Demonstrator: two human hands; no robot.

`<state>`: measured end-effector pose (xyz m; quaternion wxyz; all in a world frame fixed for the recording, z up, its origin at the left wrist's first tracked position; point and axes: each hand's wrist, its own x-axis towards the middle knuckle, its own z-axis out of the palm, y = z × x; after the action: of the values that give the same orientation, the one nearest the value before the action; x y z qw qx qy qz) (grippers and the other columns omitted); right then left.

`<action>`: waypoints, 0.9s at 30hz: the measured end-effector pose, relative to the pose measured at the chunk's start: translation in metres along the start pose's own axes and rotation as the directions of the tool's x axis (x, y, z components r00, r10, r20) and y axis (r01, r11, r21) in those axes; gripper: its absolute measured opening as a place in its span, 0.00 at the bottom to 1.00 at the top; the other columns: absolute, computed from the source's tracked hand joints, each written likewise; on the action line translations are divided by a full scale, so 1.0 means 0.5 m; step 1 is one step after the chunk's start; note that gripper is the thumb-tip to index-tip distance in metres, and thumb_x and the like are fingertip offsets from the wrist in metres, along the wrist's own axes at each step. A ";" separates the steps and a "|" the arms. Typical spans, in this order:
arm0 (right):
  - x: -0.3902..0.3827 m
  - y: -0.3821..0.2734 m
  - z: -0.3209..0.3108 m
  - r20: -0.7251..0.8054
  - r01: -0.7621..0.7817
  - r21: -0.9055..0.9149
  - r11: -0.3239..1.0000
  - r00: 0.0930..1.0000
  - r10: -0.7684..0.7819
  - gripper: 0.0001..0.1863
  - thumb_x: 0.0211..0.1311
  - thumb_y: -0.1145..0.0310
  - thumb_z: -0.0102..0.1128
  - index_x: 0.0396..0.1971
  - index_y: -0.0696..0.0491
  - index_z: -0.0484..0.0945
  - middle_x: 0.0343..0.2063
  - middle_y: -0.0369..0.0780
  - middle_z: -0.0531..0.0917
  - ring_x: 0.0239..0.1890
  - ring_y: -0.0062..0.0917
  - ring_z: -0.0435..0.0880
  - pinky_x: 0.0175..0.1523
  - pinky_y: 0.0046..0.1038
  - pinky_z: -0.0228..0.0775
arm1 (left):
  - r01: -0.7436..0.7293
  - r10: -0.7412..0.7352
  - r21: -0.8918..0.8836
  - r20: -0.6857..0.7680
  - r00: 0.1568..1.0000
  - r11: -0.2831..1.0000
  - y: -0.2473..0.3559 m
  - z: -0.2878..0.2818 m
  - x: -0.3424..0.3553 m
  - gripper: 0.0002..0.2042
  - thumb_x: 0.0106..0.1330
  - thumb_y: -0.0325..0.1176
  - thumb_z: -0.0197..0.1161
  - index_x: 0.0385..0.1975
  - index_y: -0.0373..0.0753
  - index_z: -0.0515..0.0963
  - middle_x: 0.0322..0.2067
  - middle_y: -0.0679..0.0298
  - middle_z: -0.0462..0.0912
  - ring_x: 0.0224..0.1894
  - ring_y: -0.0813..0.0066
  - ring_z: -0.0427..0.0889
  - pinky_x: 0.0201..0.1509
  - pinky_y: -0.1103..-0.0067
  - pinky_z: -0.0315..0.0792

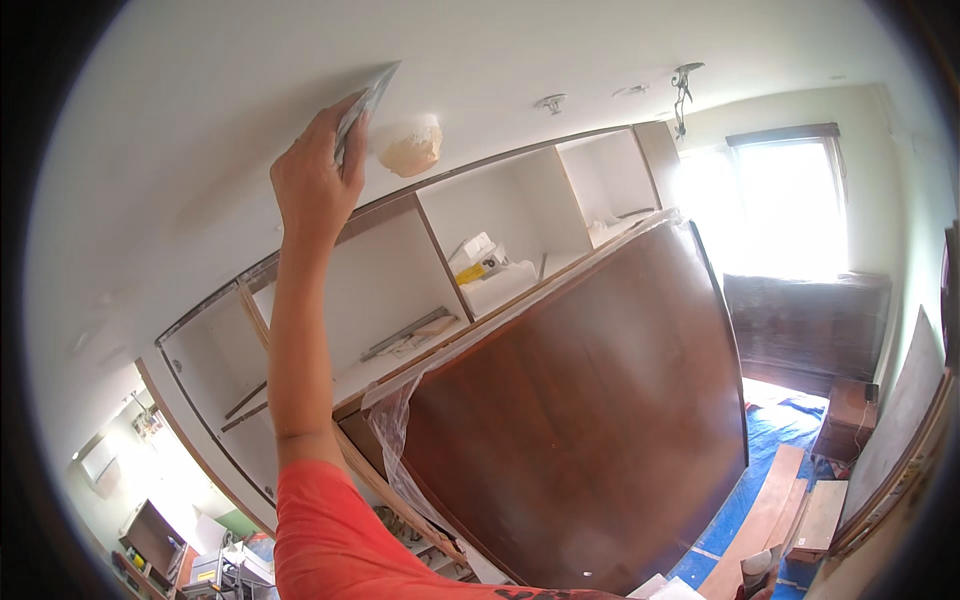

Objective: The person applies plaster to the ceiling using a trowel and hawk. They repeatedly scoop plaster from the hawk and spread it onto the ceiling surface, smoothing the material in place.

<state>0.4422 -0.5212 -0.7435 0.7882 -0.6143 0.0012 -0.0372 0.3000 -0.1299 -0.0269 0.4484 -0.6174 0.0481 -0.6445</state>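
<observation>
Crazy bright window with a dark strip along its top (795, 205) at upper right, washing out the pale wall (868, 190) beside it. Long white open-fronted cabinet (505, 205) slants across the middle, big glossy brown panel (580, 400) in front, blue plastic floor sheeting (780, 425) lower right.

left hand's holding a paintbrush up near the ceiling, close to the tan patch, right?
Not quite: it isn't a paintbrush. The head view shows the left hand gripping a flat blade, which looks like a scraper, up near the ceiling, close to the tan patch.
</observation>
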 end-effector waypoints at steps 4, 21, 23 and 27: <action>-0.012 0.001 -0.008 -0.021 0.011 -0.027 1.000 1.000 -0.011 0.25 0.66 0.73 0.53 0.62 0.65 0.69 0.50 0.48 0.80 0.50 0.35 0.79 0.58 0.32 0.71 | -0.055 0.054 -0.024 -0.052 0.997 0.998 -0.002 0.015 0.013 0.09 0.70 0.36 0.64 0.43 0.37 0.83 0.30 0.59 0.87 0.25 0.65 0.85 0.28 0.75 0.77; -0.062 -0.001 0.009 0.016 0.195 -0.163 0.967 0.981 -0.195 0.28 0.63 0.73 0.52 0.63 0.67 0.67 0.50 0.55 0.80 0.53 0.43 0.79 0.59 0.35 0.69 | -0.153 0.151 -0.019 -0.088 0.985 0.988 0.007 0.001 0.030 0.07 0.69 0.33 0.63 0.41 0.39 0.83 0.29 0.60 0.86 0.24 0.61 0.83 0.28 0.74 0.76; -0.066 -0.008 0.011 0.007 0.100 -0.181 0.978 0.995 -0.101 0.29 0.64 0.70 0.53 0.64 0.66 0.67 0.51 0.56 0.80 0.54 0.44 0.79 0.60 0.36 0.68 | -0.101 0.101 0.004 -0.046 0.994 0.995 0.004 -0.011 0.026 0.07 0.69 0.33 0.63 0.42 0.40 0.83 0.29 0.60 0.86 0.23 0.60 0.83 0.28 0.74 0.76; -0.067 -0.037 0.019 0.044 0.132 -0.087 0.987 0.991 -0.129 0.29 0.67 0.69 0.51 0.66 0.65 0.66 0.52 0.56 0.80 0.54 0.44 0.80 0.59 0.36 0.69 | -0.115 0.115 0.027 -0.004 0.993 0.993 -0.008 -0.018 0.025 0.07 0.68 0.33 0.64 0.42 0.40 0.83 0.28 0.59 0.86 0.24 0.61 0.83 0.29 0.75 0.77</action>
<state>0.4081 -0.5146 -0.7249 0.7555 -0.6486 -0.0526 -0.0767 0.2924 -0.1402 -0.0173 0.4931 -0.6058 0.0762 -0.6197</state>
